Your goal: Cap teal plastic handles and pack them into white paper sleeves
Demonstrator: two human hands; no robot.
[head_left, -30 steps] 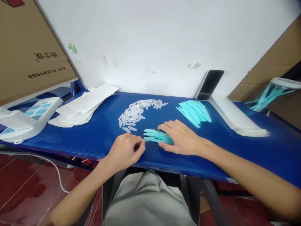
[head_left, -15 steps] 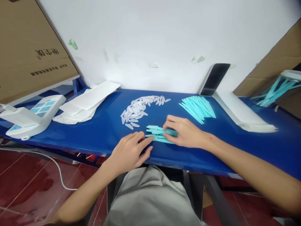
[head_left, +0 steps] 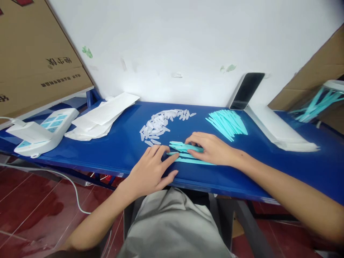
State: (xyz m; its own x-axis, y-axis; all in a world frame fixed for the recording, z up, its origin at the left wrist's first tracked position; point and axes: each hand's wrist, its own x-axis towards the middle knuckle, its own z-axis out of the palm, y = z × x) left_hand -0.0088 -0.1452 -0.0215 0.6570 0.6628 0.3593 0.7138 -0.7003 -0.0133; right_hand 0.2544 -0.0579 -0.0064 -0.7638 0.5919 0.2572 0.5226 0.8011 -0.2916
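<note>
A few flat teal plastic sticks (head_left: pixel 188 154) lie side by side near the front of the blue table (head_left: pixel 118 143). My right hand (head_left: pixel 212 148) rests on their right part, fingers stretched and pressing them down. My left hand (head_left: pixel 150 172) lies at the table's front edge with fingers spread, the fingertips touching the sticks' left ends. Behind them lies a curved heap of small clear plastic caps (head_left: pixel 161 123). A fan of more teal sticks (head_left: pixel 227 122) lies further back on the right.
White paper sleeves (head_left: pixel 102 114) are stacked at the back left, beside a white device with teal buttons (head_left: pixel 43 130). A phone (head_left: pixel 247 91) leans on the wall. A white strip stack (head_left: pixel 279 130) and a clear jar of sticks (head_left: pixel 319 102) are right. Cardboard boxes flank both sides.
My left hand has opened from a pinch and slid right to the sticks' ends. My right hand has drawn back a little, baring more of the sticks, which now lie more spread.
</note>
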